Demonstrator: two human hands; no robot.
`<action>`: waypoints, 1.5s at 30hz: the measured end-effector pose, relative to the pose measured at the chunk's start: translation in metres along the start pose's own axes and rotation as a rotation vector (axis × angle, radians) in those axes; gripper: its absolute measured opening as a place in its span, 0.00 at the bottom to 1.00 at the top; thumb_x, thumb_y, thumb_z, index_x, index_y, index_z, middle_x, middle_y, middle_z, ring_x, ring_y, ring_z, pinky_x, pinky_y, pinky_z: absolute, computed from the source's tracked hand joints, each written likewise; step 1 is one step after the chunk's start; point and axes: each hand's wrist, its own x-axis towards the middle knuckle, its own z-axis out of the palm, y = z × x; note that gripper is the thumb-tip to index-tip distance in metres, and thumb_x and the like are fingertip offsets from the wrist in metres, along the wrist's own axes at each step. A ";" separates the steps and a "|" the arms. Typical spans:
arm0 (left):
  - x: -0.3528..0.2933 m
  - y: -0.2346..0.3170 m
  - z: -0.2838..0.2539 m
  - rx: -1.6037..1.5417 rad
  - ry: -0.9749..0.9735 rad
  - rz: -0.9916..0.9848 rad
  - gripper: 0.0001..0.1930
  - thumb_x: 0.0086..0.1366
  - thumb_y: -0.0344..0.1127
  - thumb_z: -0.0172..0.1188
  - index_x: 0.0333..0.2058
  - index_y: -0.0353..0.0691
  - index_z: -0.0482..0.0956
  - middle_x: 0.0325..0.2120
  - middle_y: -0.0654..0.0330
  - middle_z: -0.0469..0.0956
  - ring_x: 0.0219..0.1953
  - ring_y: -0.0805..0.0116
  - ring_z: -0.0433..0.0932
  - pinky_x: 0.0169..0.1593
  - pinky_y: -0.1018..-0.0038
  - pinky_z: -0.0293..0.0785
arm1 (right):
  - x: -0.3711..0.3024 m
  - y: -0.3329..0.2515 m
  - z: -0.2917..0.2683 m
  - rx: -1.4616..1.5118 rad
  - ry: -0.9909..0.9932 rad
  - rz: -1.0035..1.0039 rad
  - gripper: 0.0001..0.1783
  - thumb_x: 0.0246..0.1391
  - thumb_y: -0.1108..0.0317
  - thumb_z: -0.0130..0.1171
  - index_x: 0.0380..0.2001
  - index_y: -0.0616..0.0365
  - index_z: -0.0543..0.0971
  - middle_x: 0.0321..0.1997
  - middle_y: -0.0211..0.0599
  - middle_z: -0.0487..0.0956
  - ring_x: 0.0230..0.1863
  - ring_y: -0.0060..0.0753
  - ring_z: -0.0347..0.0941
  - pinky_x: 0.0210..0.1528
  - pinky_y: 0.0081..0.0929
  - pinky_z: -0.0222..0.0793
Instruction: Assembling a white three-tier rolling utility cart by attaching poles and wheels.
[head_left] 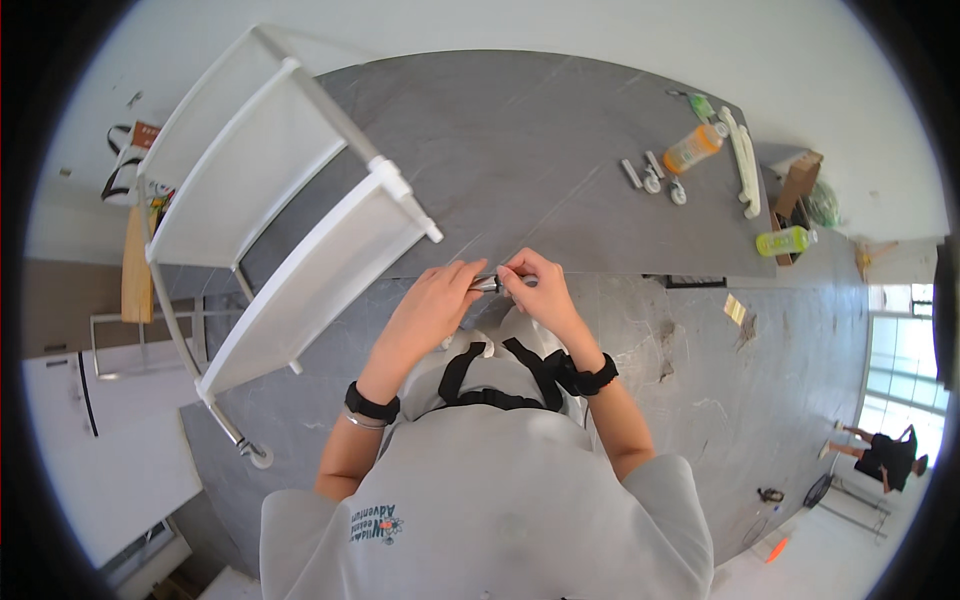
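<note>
We note left grip (425,305) and right grip (540,290) both pinched nearly closed on a short silver metal cylinder (484,284); slackening fingertips could drop it.

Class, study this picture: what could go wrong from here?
The small metal piece in the left hand and right hand could slip and perhaps fall, being held by the near edge of the table. The loose casters on the table might roll if bumped. The green bottle, close to the table's right end, could be knocked off.
</note>
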 end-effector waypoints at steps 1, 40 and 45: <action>0.007 0.003 0.005 0.028 0.089 0.096 0.21 0.57 0.32 0.59 0.50 0.37 0.69 0.41 0.55 0.71 0.41 0.53 0.73 0.48 0.62 0.68 | -0.002 0.002 -0.008 -0.003 0.021 -0.002 0.10 0.55 0.67 0.57 0.26 0.62 0.72 0.17 0.31 0.75 0.14 0.14 0.63 0.15 0.16 0.57; 0.266 0.119 0.142 -0.004 0.022 0.184 0.26 0.58 0.33 0.58 0.55 0.37 0.64 0.39 0.52 0.75 0.45 0.52 0.73 0.50 0.60 0.66 | 0.056 0.055 -0.303 0.095 0.083 0.098 0.11 0.54 0.67 0.58 0.25 0.62 0.71 0.17 0.32 0.75 0.12 0.16 0.63 0.14 0.19 0.57; 0.266 0.121 0.140 -0.036 -0.032 0.120 0.26 0.58 0.33 0.58 0.55 0.38 0.64 0.39 0.51 0.75 0.43 0.52 0.73 0.50 0.59 0.66 | 0.060 0.056 -0.304 0.076 0.091 0.081 0.10 0.54 0.67 0.58 0.25 0.62 0.71 0.17 0.32 0.75 0.12 0.16 0.63 0.14 0.19 0.58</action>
